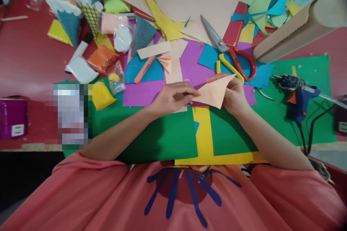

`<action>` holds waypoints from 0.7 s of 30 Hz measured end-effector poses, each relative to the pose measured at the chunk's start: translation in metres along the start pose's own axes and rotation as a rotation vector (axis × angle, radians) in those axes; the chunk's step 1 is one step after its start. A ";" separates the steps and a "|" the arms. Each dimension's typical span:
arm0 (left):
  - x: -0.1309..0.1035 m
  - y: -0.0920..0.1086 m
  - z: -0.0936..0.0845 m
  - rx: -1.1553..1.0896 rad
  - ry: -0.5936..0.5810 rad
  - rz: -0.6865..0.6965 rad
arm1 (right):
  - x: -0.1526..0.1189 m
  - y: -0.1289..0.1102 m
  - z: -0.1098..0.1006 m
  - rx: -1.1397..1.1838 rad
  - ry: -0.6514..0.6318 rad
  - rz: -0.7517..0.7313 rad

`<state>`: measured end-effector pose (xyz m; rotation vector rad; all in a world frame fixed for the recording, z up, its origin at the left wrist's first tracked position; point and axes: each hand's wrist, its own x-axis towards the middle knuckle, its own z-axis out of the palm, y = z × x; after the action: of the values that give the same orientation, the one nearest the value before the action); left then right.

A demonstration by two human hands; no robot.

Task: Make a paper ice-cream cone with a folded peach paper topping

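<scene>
A small peach piece of paper [214, 92], folded to a point, is held between both hands above the purple sheet [189, 61]. My left hand [175, 96] pinches its narrow left tip between thumb and fingers. On the other side my right hand [235, 95] grips the wide end, its fingers partly behind the paper. Just beyond the right hand lie scissors [227, 48] with one red and one yellow handle. Past my left hand are a peach marker [145, 69], a small pleated peach paper fan [166, 63] and a peach paper strip [154, 49].
A blue glue gun [299, 101] with its cord rests on the green sheet [320, 75] at right. Behind it stands a brown paper roll [292, 30]. Left are paper cones [66, 18], clay packets [103, 59] and a white marker [80, 50]. Paper scraps [265, 0] pile up at back right.
</scene>
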<state>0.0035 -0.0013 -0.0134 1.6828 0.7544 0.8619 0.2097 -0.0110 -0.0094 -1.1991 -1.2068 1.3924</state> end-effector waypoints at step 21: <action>0.003 0.002 -0.004 0.170 -0.046 0.214 | -0.001 0.006 -0.002 0.119 -0.119 -0.003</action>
<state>0.0023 0.0028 -0.0101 1.9545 0.6378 0.9236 0.2114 -0.0123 -0.0153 -1.0441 -1.1884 1.5294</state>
